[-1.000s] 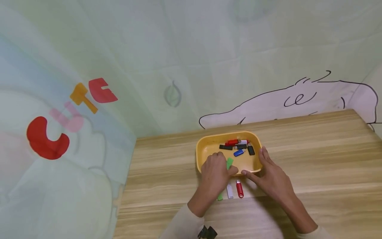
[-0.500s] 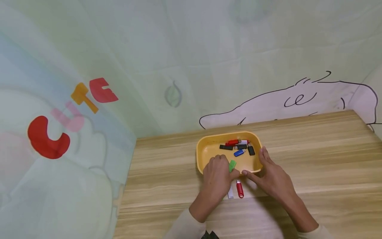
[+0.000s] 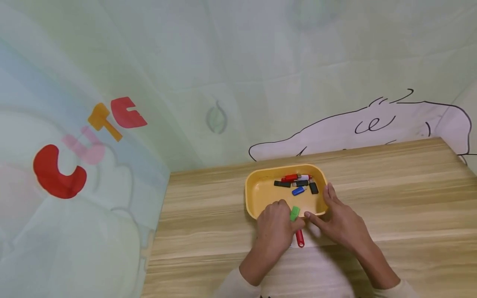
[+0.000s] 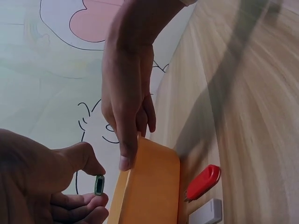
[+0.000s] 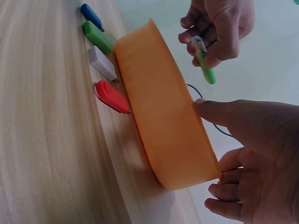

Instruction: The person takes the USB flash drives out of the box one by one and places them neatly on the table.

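Note:
My left hand (image 3: pixel 275 225) pinches a green USB stick (image 3: pixel 295 213) between thumb and fingers, above the near rim of a yellow plastic basket (image 3: pixel 261 196). In the right wrist view, the clear-capped end of that green stick (image 5: pixel 208 72) shows. My right hand (image 3: pixel 344 227) holds the basket's near right corner, thumb on the front rim and fingers along the right side. Inside the basket lie several USB sticks: a blue one (image 3: pixel 299 191), black ones (image 3: pixel 282 183), a red one (image 3: pixel 290 178) and a white one, partly covered.
In front of the basket, a row of USB sticks lies on the wooden table (image 3: pixel 391 198): red (image 5: pixel 112 96), white (image 5: pixel 103 64), green (image 5: pixel 98 37) and blue (image 5: pixel 91 16). My left hand hides most of them in the head view. A printed curtain (image 3: pixel 231 82) hangs behind.
My left hand has moved right and toward me with the green USB stick, from inside the basket to its near rim. It now covers the white stick. The right hand stays nearly still.

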